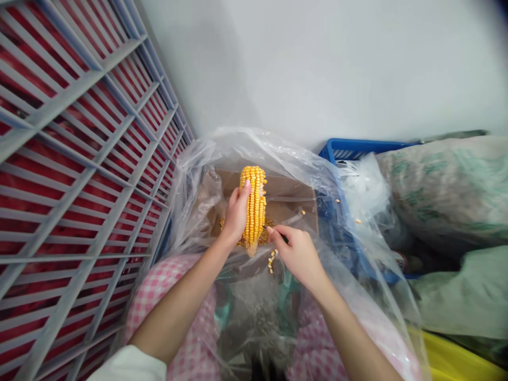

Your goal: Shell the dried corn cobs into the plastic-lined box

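A yellow corn cob (254,206) stands nearly upright in my left hand (237,211), its pale stem end pointing down. My left thumb lies along its side. On the cob's right side some kernels are gone and a few stick out. My right hand (296,248) is closed around a small dark-handled tool (284,238), whose thin tip meets the cob's lower right side; its exact kind is hidden in my fingers. Below the cob, loose kernels (238,241) lie in a cardboard box (289,193) lined with a clear plastic bag (254,140). A short row of kernels (272,260) rests on the plastic near my right hand.
A grey slatted crate (85,174) with red material behind it rises close on the left. At right stands a blue basket (357,145) with white plastic bags (363,185), beside a full woven sack (448,185). A pale wall (317,63) closes off the back.
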`<state>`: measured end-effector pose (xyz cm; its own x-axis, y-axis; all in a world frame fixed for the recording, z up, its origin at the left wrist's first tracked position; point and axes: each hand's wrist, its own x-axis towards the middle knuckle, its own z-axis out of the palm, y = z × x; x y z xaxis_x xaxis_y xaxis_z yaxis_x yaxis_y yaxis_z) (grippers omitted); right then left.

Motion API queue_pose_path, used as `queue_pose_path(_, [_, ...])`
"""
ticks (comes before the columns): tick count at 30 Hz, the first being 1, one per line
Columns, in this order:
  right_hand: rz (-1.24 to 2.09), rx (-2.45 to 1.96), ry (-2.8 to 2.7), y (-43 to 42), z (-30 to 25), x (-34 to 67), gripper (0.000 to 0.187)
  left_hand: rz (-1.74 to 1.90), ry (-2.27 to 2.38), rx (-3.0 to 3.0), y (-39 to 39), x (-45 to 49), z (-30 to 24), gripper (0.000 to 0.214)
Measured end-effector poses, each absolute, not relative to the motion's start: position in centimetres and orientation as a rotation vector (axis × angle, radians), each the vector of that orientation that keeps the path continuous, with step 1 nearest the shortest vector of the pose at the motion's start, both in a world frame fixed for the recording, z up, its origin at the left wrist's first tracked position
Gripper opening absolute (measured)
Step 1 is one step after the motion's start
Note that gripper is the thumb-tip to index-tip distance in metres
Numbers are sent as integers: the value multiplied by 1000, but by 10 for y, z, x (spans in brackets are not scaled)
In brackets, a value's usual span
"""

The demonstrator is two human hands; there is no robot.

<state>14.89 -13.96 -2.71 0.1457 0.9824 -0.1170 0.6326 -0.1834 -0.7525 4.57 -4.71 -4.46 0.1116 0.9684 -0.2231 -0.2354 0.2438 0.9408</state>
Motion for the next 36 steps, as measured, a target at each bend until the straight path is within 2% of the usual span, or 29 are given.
queue_pose_path(10, [859, -1911, -1368, -143, -42, 143, 37, 1066, 1155, 873, -47, 48, -50, 41])
queue_pose_path(17, [899, -1919, -1244, -130, -54, 141, 38, 921, 1163, 428, -39, 51, -69, 47])
queue_pose_path(21, [1010, -1925, -1271, -126, -45, 160, 38, 923, 1100, 392, -34, 47, -65, 47])
queue_pose_path(27, [1108, -1710, -1400, -133, -15, 170, 38, 899, 973, 431, -29, 40, -43, 50])
queue_pose_path(36, [808, -1830, -1432, -132, -13, 171, 38, 791, 946, 598, -34, 44, -35, 53])
